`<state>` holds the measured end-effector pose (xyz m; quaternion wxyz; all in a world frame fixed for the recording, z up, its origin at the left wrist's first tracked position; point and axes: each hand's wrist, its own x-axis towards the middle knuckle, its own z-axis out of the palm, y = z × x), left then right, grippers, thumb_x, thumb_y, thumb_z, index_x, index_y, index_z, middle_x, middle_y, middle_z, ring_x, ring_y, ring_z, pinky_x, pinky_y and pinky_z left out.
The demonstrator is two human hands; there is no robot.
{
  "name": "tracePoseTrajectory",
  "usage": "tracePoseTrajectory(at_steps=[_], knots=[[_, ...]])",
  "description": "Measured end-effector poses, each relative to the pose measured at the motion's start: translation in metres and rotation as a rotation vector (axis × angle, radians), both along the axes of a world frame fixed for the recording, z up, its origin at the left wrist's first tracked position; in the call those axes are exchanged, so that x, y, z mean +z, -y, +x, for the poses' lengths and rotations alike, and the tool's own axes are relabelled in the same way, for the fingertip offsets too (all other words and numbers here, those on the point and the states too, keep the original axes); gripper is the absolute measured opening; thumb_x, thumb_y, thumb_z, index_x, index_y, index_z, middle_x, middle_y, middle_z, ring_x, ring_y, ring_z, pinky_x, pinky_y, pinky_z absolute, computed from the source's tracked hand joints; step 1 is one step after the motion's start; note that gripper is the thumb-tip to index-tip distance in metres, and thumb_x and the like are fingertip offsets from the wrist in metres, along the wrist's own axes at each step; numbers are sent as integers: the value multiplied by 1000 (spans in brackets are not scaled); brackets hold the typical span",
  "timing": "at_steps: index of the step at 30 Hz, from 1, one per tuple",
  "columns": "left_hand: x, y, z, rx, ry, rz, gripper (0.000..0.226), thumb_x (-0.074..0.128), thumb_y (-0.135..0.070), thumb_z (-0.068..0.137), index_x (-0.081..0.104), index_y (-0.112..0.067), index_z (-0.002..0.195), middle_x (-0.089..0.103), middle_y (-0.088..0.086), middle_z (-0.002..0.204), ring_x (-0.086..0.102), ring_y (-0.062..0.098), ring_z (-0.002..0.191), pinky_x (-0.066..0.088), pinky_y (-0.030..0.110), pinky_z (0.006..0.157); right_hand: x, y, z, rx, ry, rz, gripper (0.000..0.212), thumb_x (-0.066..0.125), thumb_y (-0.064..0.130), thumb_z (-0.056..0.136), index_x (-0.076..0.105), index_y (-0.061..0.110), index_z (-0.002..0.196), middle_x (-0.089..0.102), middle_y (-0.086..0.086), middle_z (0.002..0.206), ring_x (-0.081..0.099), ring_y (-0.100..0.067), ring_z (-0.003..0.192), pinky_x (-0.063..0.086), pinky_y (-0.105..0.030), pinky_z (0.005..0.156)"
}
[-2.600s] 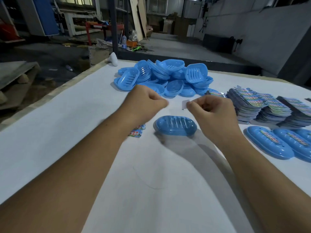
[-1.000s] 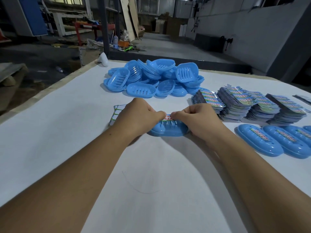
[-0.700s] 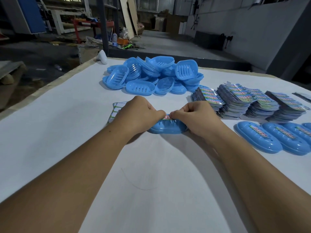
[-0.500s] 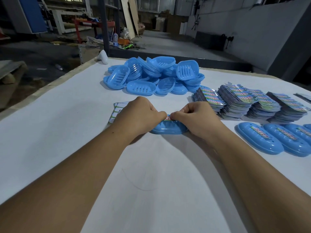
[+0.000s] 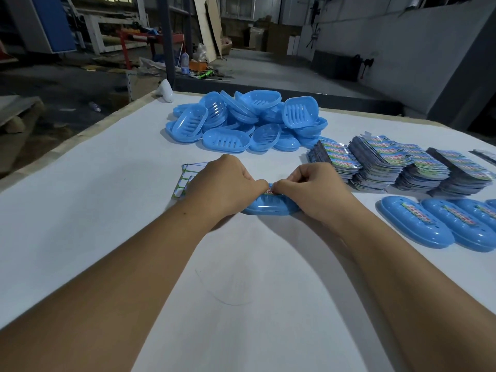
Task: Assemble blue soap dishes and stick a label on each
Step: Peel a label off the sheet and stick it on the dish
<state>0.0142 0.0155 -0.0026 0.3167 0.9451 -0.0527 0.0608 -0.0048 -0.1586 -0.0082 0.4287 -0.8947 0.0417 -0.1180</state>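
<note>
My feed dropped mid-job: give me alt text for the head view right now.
Both hands, left hand and right hand, press a colourful label onto a blue soap dish on the white table. Loose dish parts are heaped behind, label stacks and labelled dishes to the right.

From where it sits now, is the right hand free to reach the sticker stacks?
Probably yes. The right hand is busy pressing a label onto the dish, but the stacks lie just beyond it with bare table between.
</note>
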Motion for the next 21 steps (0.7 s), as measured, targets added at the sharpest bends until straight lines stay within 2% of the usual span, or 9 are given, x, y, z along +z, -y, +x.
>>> tracePoseTrajectory(at_steps=[4,11,18,21], knots=[[-1,1,-1,10,24,31,37,69,-53,75,77,-17,71,72,-2,66,68,15,70,57,32,70,0,0,0,0,-2,-8,29,82,35,73,63,18,60,57,14,47,47,-1,44,40,-23,50],[0,4,-2,37,74,90,35,69,-54,73,72,-20,65,70,-4,63,66,14,68,54,29,66,0,-1,-1,-11,12,-69,31,82,38,73,63,18,60,58,16,47,49,1,45,38,-21,47],[2,4,-4,25,126,163,34,68,-56,77,69,-22,70,67,-7,69,63,15,73,51,29,65,2,-2,-1,-51,-14,-126,34,82,47,69,66,18,61,60,19,48,52,4,45,37,-23,49],[2,5,-4,19,149,193,33,68,-58,79,65,-26,70,65,-10,72,63,15,76,48,29,64,4,0,-2,-63,-27,-160,36,82,52,68,67,19,66,66,11,55,56,1,50,42,-25,51]])
